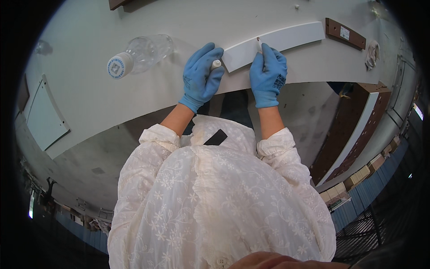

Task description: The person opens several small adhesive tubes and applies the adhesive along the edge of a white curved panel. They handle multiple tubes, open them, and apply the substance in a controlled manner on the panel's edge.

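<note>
Both hands wear blue work gloves. My left hand (201, 76), at the table edge, has its fingers curled round a small white bottle (216, 64), whose narrow round top points up and right. Most of the bottle is hidden in the glove. To its right, my right hand (269, 74) pinches a small white stick (259, 44) with a brownish tip. The stick's tip is over a long, slightly curved white panel (293, 38); I cannot tell whether it touches. That panel lies flat on the pale table (188, 27), its near left end between my two hands.
Left of my hands a clear plastic bottle (148, 51) with a white cap lies on its side. A brown piece (345, 33) with a label and a crumpled rag (372, 55) are at the right. A white panel (45, 114) lies far left. Brown and white boards (351, 130) stand below the table's right side.
</note>
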Demonstrator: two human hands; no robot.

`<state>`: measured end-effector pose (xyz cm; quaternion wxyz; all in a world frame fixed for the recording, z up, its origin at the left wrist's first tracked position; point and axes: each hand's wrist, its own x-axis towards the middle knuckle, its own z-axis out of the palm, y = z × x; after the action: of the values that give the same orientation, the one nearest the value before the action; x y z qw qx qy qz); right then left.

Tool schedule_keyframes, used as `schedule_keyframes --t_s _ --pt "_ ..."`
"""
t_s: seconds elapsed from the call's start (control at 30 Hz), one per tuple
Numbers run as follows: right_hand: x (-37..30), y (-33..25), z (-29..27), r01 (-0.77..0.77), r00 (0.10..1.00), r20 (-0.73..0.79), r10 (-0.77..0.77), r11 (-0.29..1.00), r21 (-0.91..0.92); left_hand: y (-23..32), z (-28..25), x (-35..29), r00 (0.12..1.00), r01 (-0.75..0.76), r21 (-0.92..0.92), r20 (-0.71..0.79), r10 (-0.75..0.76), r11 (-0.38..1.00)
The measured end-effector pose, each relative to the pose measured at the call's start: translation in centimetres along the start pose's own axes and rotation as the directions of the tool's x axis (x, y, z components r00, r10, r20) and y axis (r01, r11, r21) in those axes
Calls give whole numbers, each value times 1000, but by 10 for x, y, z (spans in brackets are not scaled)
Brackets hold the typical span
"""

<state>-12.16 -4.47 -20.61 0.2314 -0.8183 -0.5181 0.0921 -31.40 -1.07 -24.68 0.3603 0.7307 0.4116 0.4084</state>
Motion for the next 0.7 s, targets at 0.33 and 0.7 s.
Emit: schedule_keyframes --t_s 0.33,0.7 --pt "-2 -2 2 -13 1000 -12 13 1000 -9 0 1 0 1000 0 18 2 0 1000" --pt "-5 -7 -4 63 998 18 -63 998 -15 0 1 0 1000 8 22 -5 -7 1000"
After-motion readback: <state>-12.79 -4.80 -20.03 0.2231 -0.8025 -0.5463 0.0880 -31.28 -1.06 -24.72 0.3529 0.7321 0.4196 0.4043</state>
